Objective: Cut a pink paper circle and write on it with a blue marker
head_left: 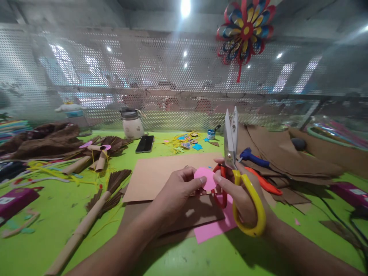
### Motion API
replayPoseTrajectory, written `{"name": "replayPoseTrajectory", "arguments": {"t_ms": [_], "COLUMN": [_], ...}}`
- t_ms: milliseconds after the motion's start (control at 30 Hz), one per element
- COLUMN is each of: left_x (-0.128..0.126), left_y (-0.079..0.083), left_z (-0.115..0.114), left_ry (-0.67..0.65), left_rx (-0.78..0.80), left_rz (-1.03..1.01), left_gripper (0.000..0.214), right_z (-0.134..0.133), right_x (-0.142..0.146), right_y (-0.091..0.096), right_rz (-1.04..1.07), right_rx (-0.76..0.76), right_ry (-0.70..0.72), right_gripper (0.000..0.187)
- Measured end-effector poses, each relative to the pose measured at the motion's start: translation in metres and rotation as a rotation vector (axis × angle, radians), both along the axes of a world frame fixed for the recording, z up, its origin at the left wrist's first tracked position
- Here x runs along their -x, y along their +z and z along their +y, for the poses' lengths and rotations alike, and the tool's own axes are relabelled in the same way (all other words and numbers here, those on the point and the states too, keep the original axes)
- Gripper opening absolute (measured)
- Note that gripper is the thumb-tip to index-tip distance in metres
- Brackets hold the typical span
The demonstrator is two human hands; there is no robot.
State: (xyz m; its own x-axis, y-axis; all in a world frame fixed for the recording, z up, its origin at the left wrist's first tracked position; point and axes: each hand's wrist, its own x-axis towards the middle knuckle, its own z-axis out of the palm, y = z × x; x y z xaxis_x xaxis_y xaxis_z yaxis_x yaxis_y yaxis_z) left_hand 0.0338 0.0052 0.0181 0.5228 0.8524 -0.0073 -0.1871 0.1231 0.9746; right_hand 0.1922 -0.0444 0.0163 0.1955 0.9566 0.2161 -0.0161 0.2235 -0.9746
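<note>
Between the thumb and fingers of my left hand is a round piece of pink paper. My right hand has its fingers through the handles of a pair of scissors, one handle yellow and one red. The blades point up and stand slightly apart, away from the paper. My right thumb and fingertip also touch the right edge of the pink circle. Below my hands lie a sheet of pink paper and brown paper sheets.
Rolled brown paper tubes with fans lie at left. A phone, a white jar and yellow shreds sit farther back. A blue glue gun, orange-handled tool and brown paper are at right.
</note>
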Motion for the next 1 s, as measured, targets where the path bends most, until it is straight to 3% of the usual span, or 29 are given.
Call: {"name": "replayPoseTrajectory", "arguments": {"t_ms": [167,333,533,1000], "left_x": [0.004,0.009,0.009,0.009], "left_y": [0.009,0.016,0.016,0.016], "left_z": [0.002,0.004,0.0,-0.004], "left_ry": [0.18,0.326,0.306,0.286], "left_rx": [-0.072,-0.111,-0.147,-0.159], "left_rz": [-0.119,-0.272,-0.304,-0.26], "left_gripper": [0.02,0.016,0.014,0.016], "right_z": [0.001,0.005,0.003,-0.009], "right_x": [0.009,0.023,0.028,0.015], "right_y": [-0.001,-0.024,-0.043,-0.023], "right_rz": [0.091,0.116,0.033,-0.198], "right_rx": [0.048,0.139,0.129,0.111], "right_ry": [0.022,0.131,0.206,0.236], "right_gripper": [0.055,0.065,0.063,0.066]}}
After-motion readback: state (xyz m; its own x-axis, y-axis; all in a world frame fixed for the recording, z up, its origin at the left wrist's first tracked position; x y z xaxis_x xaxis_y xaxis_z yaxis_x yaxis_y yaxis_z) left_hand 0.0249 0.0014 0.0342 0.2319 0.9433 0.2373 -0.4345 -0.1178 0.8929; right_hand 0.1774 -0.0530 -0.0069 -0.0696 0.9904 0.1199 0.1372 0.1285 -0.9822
